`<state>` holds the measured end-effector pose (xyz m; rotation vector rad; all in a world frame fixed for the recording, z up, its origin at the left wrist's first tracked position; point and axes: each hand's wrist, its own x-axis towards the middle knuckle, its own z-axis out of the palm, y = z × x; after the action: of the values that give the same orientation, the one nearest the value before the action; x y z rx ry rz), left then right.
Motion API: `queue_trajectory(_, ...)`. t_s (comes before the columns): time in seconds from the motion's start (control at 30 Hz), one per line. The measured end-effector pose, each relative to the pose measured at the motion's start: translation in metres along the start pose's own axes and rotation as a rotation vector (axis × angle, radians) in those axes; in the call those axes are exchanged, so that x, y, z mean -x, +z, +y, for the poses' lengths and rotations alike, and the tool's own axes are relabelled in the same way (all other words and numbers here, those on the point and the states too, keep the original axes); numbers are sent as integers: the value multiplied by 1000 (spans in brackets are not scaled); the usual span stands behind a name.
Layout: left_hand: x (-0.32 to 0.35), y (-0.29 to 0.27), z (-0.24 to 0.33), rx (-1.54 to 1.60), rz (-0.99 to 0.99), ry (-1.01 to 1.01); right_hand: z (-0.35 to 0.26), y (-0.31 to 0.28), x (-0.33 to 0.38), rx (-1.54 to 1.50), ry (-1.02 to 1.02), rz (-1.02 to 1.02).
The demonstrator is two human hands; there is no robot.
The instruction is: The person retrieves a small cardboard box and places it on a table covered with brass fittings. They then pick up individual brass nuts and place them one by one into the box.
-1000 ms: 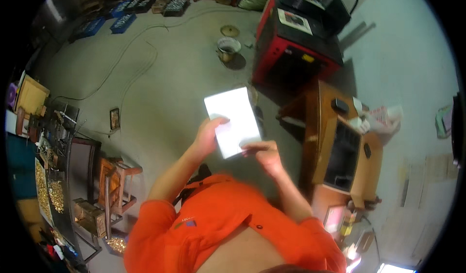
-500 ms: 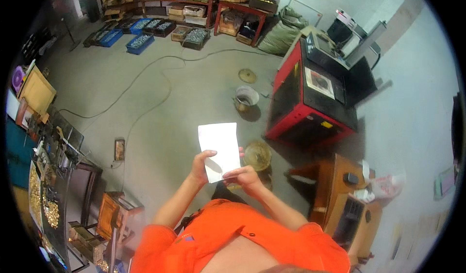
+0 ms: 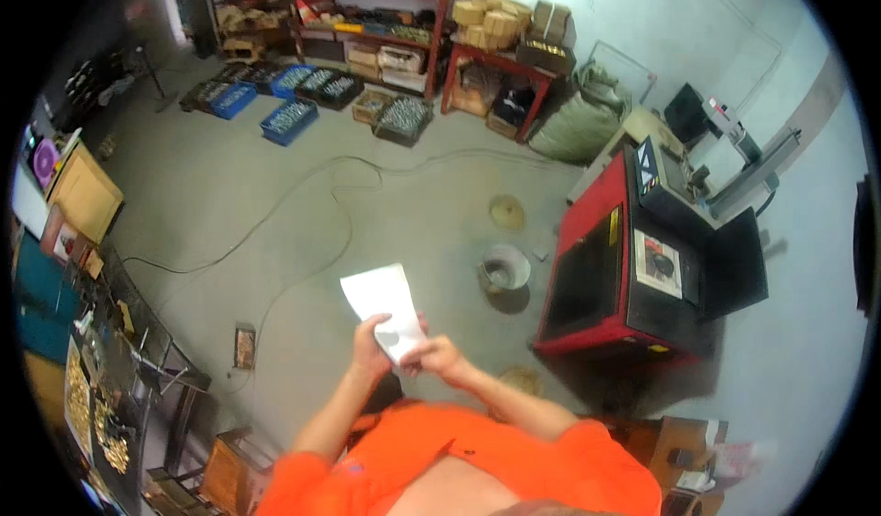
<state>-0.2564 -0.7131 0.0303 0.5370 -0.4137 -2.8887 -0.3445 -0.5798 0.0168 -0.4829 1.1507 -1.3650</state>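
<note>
White paper sheet [image 3: 384, 306] is held up in front of the chest, above the concrete floor [image 3: 275, 195]. Left hand [image 3: 370, 351] is closed on its lower edge; right hand [image 3: 439, 358] is pinched at the lower right corner. A red machine [image 3: 606, 287] is seen to the right, a bucket [image 3: 504, 269] w/ a cable [image 3: 349, 195] beyond. Judged: sheet is best kept flat & taut, grip light, no creasing.

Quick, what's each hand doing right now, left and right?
Left hand: closed on the white sheet of paper, gripping its lower edge.
Right hand: pinching the same sheet at its lower right corner.
</note>
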Motion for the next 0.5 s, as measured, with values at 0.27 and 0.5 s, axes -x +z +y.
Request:
queue_trajectory(0.27, -164, 17, 117, -151, 9, -25, -91, -53, -128, 84, -28, 179)
queue_trajectory(0.5, -324, 27, 176, -344, 97, 42, -149, -150, -244, 188, -35, 238)
